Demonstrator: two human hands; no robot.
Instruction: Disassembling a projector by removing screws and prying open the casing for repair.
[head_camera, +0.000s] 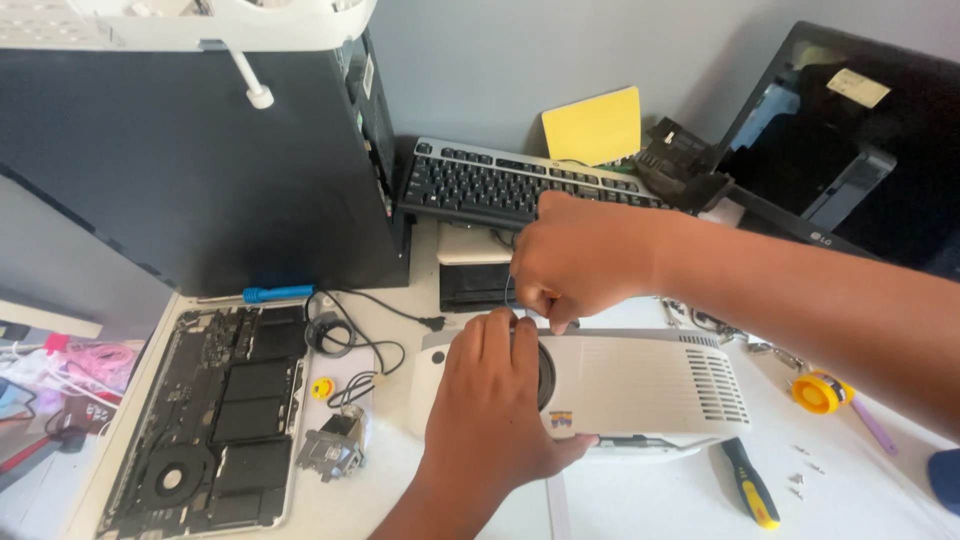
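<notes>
Left hand (495, 400) lies flat, clasping nothing, pinning the white projector (640, 385) to the bench (650, 500); right hand (575, 262) pinches a small, unidentifiable part at its lens ring (545, 372).

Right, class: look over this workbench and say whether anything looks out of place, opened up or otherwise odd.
Yes. The laptop at left lies with its bottom cover off, fan and battery cells exposed. Loose screws are scattered on the table right of the white projector, which the left hand steadies while the right hand works at its lens.

Bare forearms, no sleeves, unadorned hands
</notes>
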